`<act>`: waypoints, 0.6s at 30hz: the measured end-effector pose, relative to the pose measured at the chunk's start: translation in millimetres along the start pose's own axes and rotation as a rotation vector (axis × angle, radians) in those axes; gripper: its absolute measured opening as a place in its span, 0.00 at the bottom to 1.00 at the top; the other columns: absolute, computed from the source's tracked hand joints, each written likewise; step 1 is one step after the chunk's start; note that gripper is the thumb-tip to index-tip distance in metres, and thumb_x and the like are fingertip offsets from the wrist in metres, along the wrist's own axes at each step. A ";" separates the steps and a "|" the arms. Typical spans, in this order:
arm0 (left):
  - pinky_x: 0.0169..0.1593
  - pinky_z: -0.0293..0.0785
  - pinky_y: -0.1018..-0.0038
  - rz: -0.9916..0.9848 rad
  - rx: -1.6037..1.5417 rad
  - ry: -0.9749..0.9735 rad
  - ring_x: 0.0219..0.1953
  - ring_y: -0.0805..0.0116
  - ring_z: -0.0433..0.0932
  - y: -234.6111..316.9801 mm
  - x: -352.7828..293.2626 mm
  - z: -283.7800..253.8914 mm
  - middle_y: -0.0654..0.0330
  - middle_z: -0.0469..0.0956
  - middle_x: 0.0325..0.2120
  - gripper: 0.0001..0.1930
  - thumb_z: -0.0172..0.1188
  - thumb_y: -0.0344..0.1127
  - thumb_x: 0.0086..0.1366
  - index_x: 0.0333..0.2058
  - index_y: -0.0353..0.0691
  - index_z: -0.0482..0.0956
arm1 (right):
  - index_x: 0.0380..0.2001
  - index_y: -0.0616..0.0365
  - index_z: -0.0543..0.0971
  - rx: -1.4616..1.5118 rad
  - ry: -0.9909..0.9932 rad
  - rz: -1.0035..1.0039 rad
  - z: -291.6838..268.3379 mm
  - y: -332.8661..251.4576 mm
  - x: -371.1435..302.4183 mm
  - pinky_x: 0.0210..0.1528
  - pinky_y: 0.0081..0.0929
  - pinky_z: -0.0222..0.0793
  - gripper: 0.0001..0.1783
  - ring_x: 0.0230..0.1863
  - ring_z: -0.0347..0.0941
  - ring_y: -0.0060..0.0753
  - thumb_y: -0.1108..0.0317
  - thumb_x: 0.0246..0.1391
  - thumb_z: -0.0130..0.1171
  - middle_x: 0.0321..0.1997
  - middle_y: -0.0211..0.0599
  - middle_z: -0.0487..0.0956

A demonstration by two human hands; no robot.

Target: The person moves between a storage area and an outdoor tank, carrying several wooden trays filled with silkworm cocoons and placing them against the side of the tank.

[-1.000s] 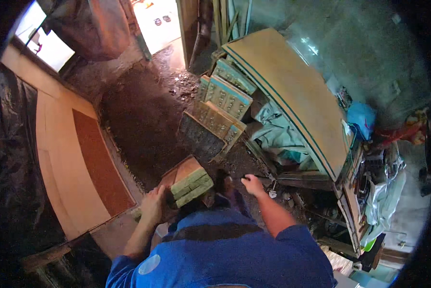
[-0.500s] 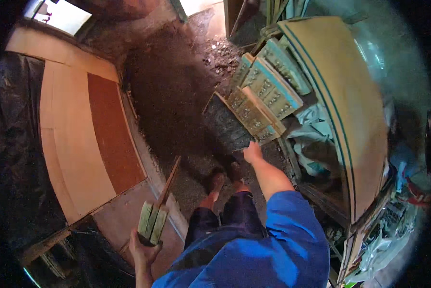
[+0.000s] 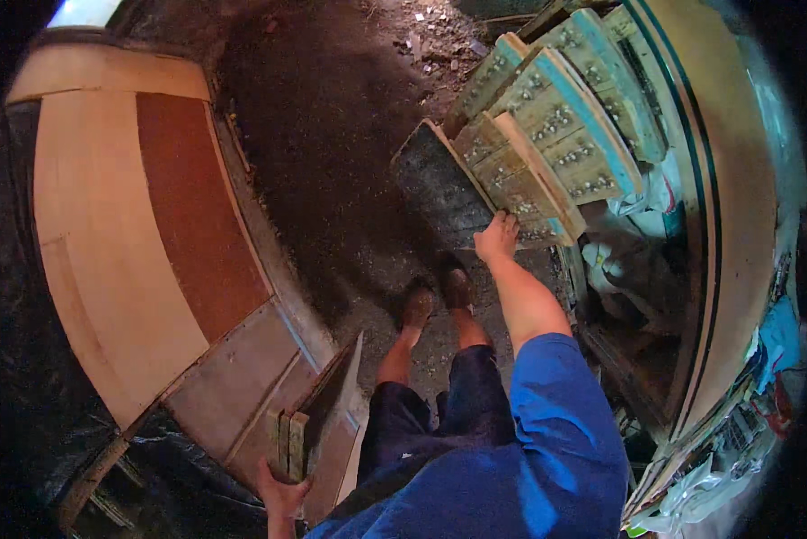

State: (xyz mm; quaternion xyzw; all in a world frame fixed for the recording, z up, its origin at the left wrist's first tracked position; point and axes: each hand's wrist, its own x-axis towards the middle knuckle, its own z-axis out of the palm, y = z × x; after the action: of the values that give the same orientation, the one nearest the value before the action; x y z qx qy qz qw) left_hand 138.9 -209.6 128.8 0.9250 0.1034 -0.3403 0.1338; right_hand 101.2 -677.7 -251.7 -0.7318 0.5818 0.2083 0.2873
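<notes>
My left hand [image 3: 282,492] is closed around the near end of a thin dark wooden board with short battens [image 3: 288,445], low on the left and tilted over a low surface. The thumb is up against the battens, while the other fingers are partly hidden. My right hand [image 3: 497,239] reaches out with bent fingers over the near corner of a dark flat board [image 3: 441,184]. That board leans at the front of a row of wooden panels [image 3: 556,144] covered with small pale studs or lumps, too small to make out.
To the left lies a low table topped with pale sheets [image 3: 98,225] and a brown sheet [image 3: 192,207]. A big tan curved panel [image 3: 736,180] stands on the right, with plastic bags [image 3: 651,198] beneath. Rubble [image 3: 439,40] lies on the dark floor ahead; black sheeting [image 3: 8,314] hangs far left.
My right hand has come onto the dark board's corner and its fingers now curl over it. In my left hand the board has turned, showing its broad face. The view has shifted closer to the panels.
</notes>
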 end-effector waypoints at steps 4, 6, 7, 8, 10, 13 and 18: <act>0.48 0.70 0.62 0.044 0.115 0.140 0.46 0.55 0.72 -91.5 14.5 8.1 0.49 0.71 0.42 0.44 0.77 0.41 0.31 0.49 0.36 0.64 | 0.55 0.65 0.59 -0.034 0.173 -0.074 25.9 14.1 2.1 0.58 0.45 0.61 0.39 0.61 0.59 0.55 0.61 0.44 0.67 0.57 0.55 0.64; 0.48 0.70 0.63 0.071 0.269 0.134 0.45 0.56 0.72 -82.0 12.0 7.9 0.49 0.72 0.40 0.45 0.78 0.41 0.30 0.48 0.35 0.64 | 0.55 0.61 0.59 0.228 -0.112 -0.024 29.7 16.8 6.0 0.50 0.46 0.67 0.38 0.52 0.70 0.57 0.62 0.45 0.67 0.46 0.57 0.74; 0.48 0.70 0.63 0.072 0.266 0.142 0.45 0.56 0.72 -77.4 8.0 9.3 0.49 0.72 0.40 0.45 0.78 0.41 0.30 0.48 0.35 0.64 | 0.55 0.61 0.59 0.232 -0.111 -0.031 32.7 12.9 3.6 0.50 0.46 0.67 0.38 0.52 0.70 0.57 0.62 0.45 0.67 0.46 0.57 0.74; 0.48 0.70 0.63 0.087 0.199 0.141 0.45 0.55 0.72 -73.8 4.5 10.8 0.49 0.72 0.40 0.45 0.78 0.41 0.31 0.49 0.34 0.63 | 0.54 0.58 0.62 0.201 -0.110 -0.091 36.2 9.3 -2.4 0.47 0.47 0.68 0.35 0.48 0.72 0.58 0.63 0.45 0.67 0.43 0.57 0.76; 0.48 0.70 0.63 0.115 0.132 0.146 0.44 0.55 0.72 -78.3 5.5 10.7 0.49 0.72 0.40 0.46 0.78 0.42 0.31 0.50 0.34 0.63 | 0.50 0.52 0.70 0.043 -0.203 -0.254 54.5 12.8 2.8 0.45 0.48 0.68 0.25 0.46 0.73 0.56 0.65 0.47 0.63 0.42 0.51 0.77; 0.49 0.70 0.62 0.172 0.210 0.161 0.45 0.55 0.72 -81.7 6.3 11.7 0.50 0.72 0.42 0.47 0.78 0.40 0.33 0.52 0.33 0.60 | 0.44 0.54 0.73 0.033 -0.070 -0.296 62.4 -2.3 -18.9 0.44 0.48 0.69 0.18 0.45 0.72 0.56 0.66 0.48 0.59 0.41 0.47 0.75; 0.54 0.66 0.62 0.150 -0.304 0.065 0.50 0.57 0.69 -96.9 6.7 22.0 0.49 0.67 0.49 0.49 0.77 0.35 0.37 0.55 0.35 0.55 | 0.36 0.56 0.77 0.098 -0.013 -0.308 15.9 -29.9 -39.1 0.48 0.45 0.66 0.14 0.51 0.67 0.51 0.60 0.49 0.61 0.43 0.47 0.71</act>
State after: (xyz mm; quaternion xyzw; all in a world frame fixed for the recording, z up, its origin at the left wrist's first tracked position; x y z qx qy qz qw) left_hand 103.4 -124.6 91.1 0.9096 0.0886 -0.2798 0.2940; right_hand 121.5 -633.8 -233.2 -0.7959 0.4704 0.1380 0.3552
